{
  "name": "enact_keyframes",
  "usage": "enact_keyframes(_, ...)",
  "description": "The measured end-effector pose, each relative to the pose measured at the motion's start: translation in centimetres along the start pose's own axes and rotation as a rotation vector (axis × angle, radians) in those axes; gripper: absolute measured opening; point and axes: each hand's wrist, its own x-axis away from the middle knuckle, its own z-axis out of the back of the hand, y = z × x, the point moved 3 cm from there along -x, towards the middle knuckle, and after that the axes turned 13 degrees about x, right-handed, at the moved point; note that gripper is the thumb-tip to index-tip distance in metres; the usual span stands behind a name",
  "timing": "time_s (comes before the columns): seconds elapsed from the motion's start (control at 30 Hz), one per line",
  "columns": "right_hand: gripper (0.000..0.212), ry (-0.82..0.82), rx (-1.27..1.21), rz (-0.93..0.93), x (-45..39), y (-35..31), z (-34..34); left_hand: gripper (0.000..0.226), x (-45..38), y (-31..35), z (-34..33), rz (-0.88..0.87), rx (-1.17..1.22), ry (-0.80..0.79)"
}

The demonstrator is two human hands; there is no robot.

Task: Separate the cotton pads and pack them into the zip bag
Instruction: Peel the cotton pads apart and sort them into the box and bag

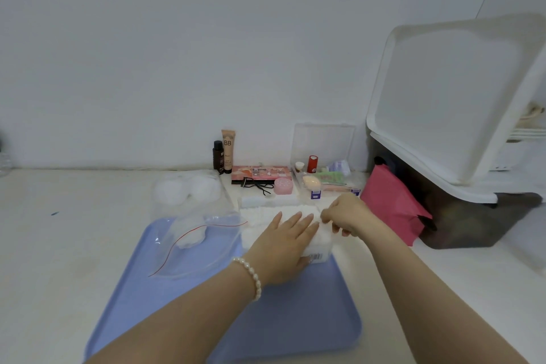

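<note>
So the left hand lies flat, fingers straight, pressing down on the pack of cotton pads at the far edge of the blue tray. Right hand pinches at the pack's top. The zip bag lies just left, a few pads inside.

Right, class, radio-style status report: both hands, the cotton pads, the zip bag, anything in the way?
Left hand flat on cotton pad pack. Right hand pinching at pack's far edge. Zip bag open on blue tray, some pads inside. Nothing blocking.
</note>
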Motion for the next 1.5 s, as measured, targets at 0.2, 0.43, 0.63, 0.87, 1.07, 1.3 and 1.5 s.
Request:
enact_keyframes(0.2,0.039,0.058,-0.148,0.01,0.1,1.6,-3.4,0.066,0.5,-0.2,0.8,0.245,0.038,0.225)
enact_keyframes(0.43,0.043,0.148,-0.053,0.135,-0.8,1.1,-6.5,0.095,2.2,-1.8,-0.2,0.296,0.009,0.141)
enact_keyframes(0.63,0.036,0.181,-0.053,0.157,-0.7,0.9,-7.0,0.106,2.4,-2.4,0.0,0.293,0.06,0.094)
enact_keyframes(0.87,0.033,0.167,-0.098,0.237,-0.2,-0.6,-7.3,0.093,4.2,-3.4,0.6,0.254,0.092,0.087)
enact_keyframes(1.07,0.035,0.172,-0.103,0.232,-0.3,-1.3,-7.8,0.037,10.0,-5.2,3.2,-0.028,0.196,0.502)
enact_keyframes(1.3,0.03,0.748,-0.133,0.343,3.9,-5.5,-5.3,0.036,14.5,-10.8,1.8,0.44,0.23,0.389)
enact_keyframes(1.5,0.033,0.849,-0.16,0.76,7.4,-10.5,-7.1,0.047,12.3,-12.1,0.8,0.741,0.143,0.08)
